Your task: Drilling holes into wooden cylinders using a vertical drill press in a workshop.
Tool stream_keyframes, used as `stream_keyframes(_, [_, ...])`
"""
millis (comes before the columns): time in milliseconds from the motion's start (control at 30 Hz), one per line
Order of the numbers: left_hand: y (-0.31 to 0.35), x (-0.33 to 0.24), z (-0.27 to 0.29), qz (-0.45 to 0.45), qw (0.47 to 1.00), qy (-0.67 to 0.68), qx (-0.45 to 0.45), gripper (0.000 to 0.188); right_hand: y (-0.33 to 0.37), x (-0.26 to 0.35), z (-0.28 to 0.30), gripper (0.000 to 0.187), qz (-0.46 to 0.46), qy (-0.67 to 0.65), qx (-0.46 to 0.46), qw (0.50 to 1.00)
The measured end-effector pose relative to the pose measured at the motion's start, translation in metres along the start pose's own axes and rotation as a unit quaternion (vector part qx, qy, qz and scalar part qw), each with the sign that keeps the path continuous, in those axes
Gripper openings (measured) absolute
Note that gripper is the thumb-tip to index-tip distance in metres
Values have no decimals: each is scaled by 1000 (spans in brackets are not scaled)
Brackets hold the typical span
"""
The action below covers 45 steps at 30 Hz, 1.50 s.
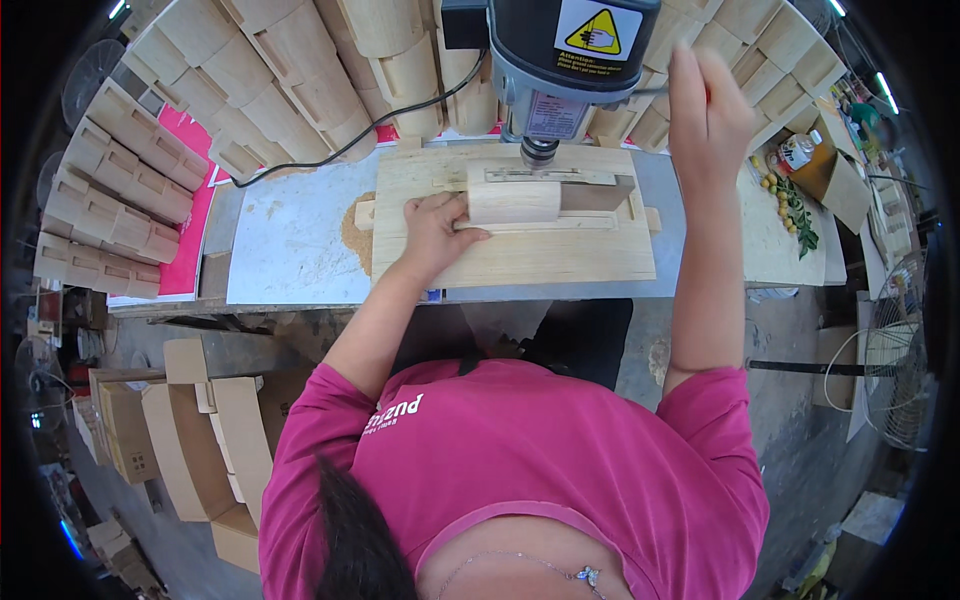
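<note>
A pale, rounded wooden block point(514, 202) lies in a wooden jig board point(430, 262) on the bench. My left hand point(436, 232) grips the block's left end, with the thumb along its near side. Over the block hangs a drill press point(565, 75), its chuck point(538, 152) just above the block's far edge. The bit's tip is hard to make out. High on the right, my right hand point(708, 115) is closed around the drill press lever point(650, 92); the fingers hide most of the lever's end.
Stacked wooden pieces point(265, 90) line the back and left of the bench. A black cord point(380, 122) runs left from the machine. Sawdust point(358, 235) lies left of the jig. Rightward are small yellow fruits point(782, 200) and an open box point(838, 180). Cardboard cartons point(190, 450) stand below left.
</note>
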<state>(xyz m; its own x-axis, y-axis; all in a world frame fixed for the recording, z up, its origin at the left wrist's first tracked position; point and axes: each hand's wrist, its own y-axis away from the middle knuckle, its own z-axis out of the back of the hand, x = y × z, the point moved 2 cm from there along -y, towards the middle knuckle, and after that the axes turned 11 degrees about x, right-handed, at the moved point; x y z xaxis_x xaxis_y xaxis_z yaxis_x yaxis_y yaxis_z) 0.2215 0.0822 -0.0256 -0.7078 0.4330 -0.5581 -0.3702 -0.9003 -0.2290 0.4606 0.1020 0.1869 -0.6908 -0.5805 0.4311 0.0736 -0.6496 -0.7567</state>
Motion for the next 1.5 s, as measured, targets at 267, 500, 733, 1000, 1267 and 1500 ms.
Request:
stream_keyframes(267, [-15, -18, -21, -14, 999, 20, -23, 50, -70, -23, -15, 27, -53, 57, 63, 995])
stream_keyframes(500, [-11, -21, -18, -11, 999, 24, -18, 51, -25, -5, 5, 25, -2, 68, 27, 997])
stream_keyframes(733, [-14, -21, -21, -10, 1000, 26, -14, 48, 55, 7, 9, 15, -23, -33, 41, 998])
stream_keyframes(1000, [-12, -11, -19, -12, 999, 10, -45, 42, 105, -26, -40, 6, 59, -71, 7, 996])
stream_keyframes(1267, [-12, -9, -37, -32, 997, 8, -65, 43, 132, -50, -56, 9, 25, -117, -1, 993])
stream_keyframes(1500, [-7, -12, -30, -9, 999, 21, -47, 55, 60, -27, -5, 15, 8, -89, -5, 996])
